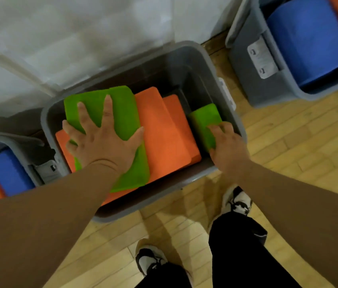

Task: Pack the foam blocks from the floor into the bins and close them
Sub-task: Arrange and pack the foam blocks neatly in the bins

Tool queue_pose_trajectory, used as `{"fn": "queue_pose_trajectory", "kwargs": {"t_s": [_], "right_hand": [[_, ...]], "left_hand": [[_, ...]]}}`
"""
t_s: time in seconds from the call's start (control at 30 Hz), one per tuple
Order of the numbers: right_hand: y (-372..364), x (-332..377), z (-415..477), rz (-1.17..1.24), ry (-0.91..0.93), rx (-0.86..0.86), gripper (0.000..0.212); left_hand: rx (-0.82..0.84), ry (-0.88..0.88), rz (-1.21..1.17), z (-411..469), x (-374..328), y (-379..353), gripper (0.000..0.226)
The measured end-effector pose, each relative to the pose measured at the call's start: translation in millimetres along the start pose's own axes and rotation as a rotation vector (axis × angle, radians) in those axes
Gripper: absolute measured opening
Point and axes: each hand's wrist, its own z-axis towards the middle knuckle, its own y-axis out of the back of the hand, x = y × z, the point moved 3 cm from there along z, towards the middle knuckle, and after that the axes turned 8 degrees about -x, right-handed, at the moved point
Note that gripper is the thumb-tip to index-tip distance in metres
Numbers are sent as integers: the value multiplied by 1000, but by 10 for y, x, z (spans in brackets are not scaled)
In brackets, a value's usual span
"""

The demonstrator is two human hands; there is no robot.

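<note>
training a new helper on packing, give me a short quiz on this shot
1. True or false: the left hand presses flat, fingers spread, on the large green block.
2. What does the right hand hold? A) the small green block B) a blue block C) a lid
3. Fill in: beside the large green block in the middle bin lie ____ blocks.
Key: 1 true; 2 A; 3 orange blocks
</note>
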Motion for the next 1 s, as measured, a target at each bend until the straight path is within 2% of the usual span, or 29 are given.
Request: {"fn": "queue_pose_trajectory", "kwargs": {"t_s": [0.17,0.33,0.53,0.73,0.83,0.93,1.0], "right_hand": [[-3,95,249,36,-70,32,67],[25,142,393,10,-20,12,58],[52,25,166,-68,26,-47,59],[185,111,341,-33,-45,112,55],[511,412,377,160,-41,92,57],[502,774,190,640,28,104,61],[388,921,194,672,139,124,72]], "left_hand": [[-39,-9,32,21,9,-42,100],[-53,-9,9,7,1,-32,99],[-50,-8,-4,16,12,-8,98],[-79,-8,-37,-7,3,7,97],[-110,-5,-54,-17,8,16,94],[-155,-1,-108,-23,23,20,85],[-211,-2,-138,-25,36,12,77]]}}
